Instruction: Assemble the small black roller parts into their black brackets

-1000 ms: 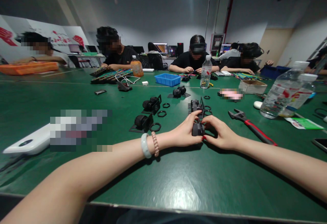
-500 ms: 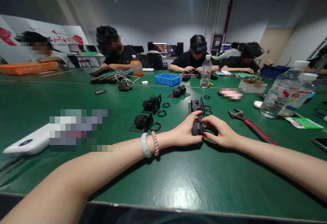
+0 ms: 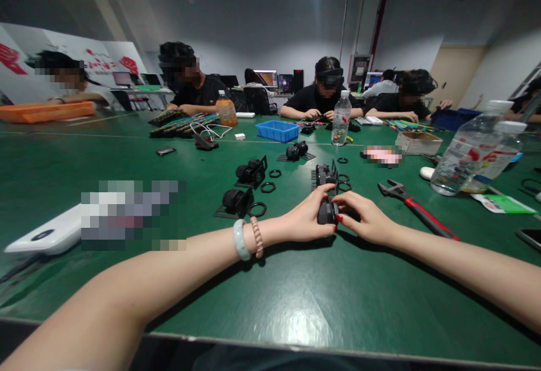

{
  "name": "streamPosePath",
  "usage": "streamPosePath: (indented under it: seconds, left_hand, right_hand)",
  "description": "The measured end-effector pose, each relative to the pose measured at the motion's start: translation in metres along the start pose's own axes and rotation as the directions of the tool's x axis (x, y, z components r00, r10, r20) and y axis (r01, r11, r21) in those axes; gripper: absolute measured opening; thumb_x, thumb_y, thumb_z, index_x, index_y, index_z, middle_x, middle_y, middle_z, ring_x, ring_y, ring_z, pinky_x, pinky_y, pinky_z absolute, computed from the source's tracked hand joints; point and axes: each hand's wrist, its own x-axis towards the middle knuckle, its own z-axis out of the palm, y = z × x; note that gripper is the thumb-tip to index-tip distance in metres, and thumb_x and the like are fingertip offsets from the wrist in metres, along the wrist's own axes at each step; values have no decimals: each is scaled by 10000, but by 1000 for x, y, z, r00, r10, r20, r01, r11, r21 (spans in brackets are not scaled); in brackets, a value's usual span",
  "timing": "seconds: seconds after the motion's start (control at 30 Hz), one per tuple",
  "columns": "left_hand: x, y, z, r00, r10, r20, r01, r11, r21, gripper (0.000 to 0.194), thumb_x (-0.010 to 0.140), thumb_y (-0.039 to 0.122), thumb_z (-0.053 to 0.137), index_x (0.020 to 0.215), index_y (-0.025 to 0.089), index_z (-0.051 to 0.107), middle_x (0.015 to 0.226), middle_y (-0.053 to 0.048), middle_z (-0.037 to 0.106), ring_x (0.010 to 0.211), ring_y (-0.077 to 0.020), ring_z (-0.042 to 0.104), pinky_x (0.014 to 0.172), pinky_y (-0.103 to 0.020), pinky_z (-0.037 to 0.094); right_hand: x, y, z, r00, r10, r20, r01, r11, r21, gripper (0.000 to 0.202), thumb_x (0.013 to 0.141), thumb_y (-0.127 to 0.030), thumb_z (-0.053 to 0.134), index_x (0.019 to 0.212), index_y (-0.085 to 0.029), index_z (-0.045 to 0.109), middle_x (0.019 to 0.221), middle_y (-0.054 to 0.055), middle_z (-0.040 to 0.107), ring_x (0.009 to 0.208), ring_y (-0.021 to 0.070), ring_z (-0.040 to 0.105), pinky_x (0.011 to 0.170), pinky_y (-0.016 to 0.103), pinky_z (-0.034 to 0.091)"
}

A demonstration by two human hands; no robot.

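Note:
My left hand (image 3: 303,217) is closed around the left side of a small black part (image 3: 326,213), thumb below and fingers above. At the part's right side, my right hand (image 3: 367,219) pinches with thumb and fingertips. What exactly those fingertips grip is partly hidden. Just beyond my hands sits a black bracket assembly (image 3: 324,173) with black ring nuts (image 3: 344,186) beside it. Left of my left hand lie similar black assemblies (image 3: 235,201) on flat plates, with another ring nut (image 3: 257,209) close by.
An adjustable wrench (image 3: 416,210) with red-black handles lies right of my right hand. Farther right stand water bottles (image 3: 459,154). A blue tray (image 3: 277,131) is across the green table (image 3: 203,297); a white device (image 3: 51,230) lies left. Several people sit opposite.
My right thumb has shifted slightly up and to the right against the black part. My left hand and the objects on the table stay in place.

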Motion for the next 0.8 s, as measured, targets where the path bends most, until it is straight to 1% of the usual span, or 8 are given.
streamPosePath:
  seconds: [0.13, 0.4, 0.8]
  left_hand:
    - [0, 0, 0, 1000, -12, 1, 12, 1000, 11, 780, 627, 202, 593, 1284, 153, 176, 1123, -102, 421, 1031, -239, 449, 880, -390, 397]
    - [0, -1, 1, 1000, -17, -7, 18, 1000, 19, 789, 624, 201, 591, 1289, 154, 170, 1126, -99, 415, 1034, -238, 443, 887, -389, 390]
    - [0, 0, 1, 999, -26, -21, 26, 1000, -16, 790, 612, 196, 595, 1286, 164, 185, 1111, -94, 432, 1029, -244, 452, 884, -399, 389]
  right_hand:
    - [1, 0, 0, 1000, 6, 8, -6, 1000, 9, 255, 800, -248, 506, 1050, -197, 499, 964, 77, 561, 862, 195, 549, 756, 347, 474]
    - [1, 1, 0, 999, 37, 20, -37, 999, 7, 222, 826, -282, 482, 1024, -190, 522, 940, 74, 564, 854, 189, 548, 766, 347, 468]
    - [1, 0, 1, 999, 37, 14, -37, 999, 10, 230, 836, -295, 466, 1040, -198, 509, 933, 74, 567, 853, 197, 549, 767, 369, 472]
